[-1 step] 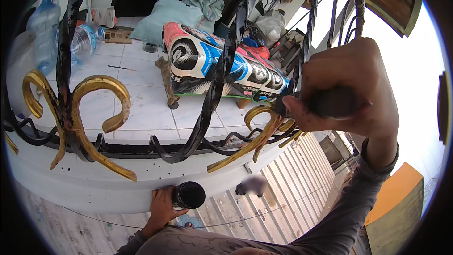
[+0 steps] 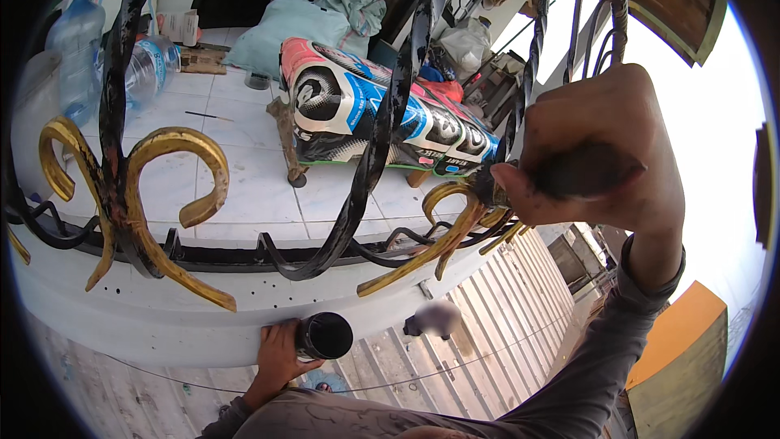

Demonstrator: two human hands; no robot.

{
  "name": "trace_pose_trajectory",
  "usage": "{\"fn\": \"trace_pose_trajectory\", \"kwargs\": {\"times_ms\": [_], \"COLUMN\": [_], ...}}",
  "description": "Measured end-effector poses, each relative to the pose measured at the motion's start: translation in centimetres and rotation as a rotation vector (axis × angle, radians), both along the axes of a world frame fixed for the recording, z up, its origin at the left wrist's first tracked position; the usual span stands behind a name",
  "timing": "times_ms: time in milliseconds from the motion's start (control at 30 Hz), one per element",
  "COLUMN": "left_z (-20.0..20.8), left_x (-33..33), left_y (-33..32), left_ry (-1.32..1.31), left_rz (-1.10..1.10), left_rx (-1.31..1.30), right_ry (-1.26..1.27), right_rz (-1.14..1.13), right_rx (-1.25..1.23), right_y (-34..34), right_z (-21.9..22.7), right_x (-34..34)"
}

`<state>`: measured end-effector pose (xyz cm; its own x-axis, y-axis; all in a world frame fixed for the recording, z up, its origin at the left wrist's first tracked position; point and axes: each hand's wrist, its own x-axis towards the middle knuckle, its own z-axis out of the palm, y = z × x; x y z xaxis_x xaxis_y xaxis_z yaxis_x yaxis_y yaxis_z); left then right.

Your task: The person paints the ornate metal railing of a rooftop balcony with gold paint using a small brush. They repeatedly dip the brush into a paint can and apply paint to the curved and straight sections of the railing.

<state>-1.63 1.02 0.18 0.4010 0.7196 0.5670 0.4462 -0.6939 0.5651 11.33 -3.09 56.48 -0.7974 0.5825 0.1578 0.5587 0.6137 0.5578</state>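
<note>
My right hand (image 2: 597,150) is closed around the dark handle of a paintbrush (image 2: 581,172). Its dark bristles lie at a twisted black railing bar, just above the gold-painted scrolls (image 2: 455,215); the hand hides part of the bar. Low in the view, my left hand (image 2: 280,354) grips a can of black paint (image 2: 327,335) from its left side, beside the white ledge. A second gold scroll ornament (image 2: 199,146) with worn dark patches stands at the left, on a twisted black bar (image 2: 114,89).
Behind the railing, a bench with a colourful printed cover (image 2: 390,110) stands on the tiled floor (image 2: 236,187). Pale green sacks (image 2: 296,28) and large clear water bottles (image 2: 77,49) are further back. Beyond the white ledge (image 2: 187,325), a person (image 2: 435,319) is on the ribbed surface below.
My right hand and the brush have shifted very slightly against the railing. The left hand and the can stay in place.
</note>
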Motion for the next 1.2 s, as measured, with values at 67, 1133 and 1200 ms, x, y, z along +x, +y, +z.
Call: {"fn": "trace_pose_trajectory", "kwargs": {"times_ms": [67, 1133, 1200], "left_z": [0.1, 0.1, 0.2], "left_x": [0.1, -0.1, -0.2], "left_y": [0.5, 0.7, 0.7], "left_ry": [0.022, 0.008, 0.003], "left_rz": [-0.009, -0.034, -0.027], "left_rx": [-0.028, -0.042, -0.033], "right_ry": [0.044, 0.107, 0.232], "right_rz": [-0.004, 0.155, 0.233], "right_rx": [0.020, 0.347, 0.036], "right_y": [0.7, -4.6, -4.6], "right_z": [-0.1, -6.0, -5.9], "right_x": [-0.4, 5.7, 6.0]}}
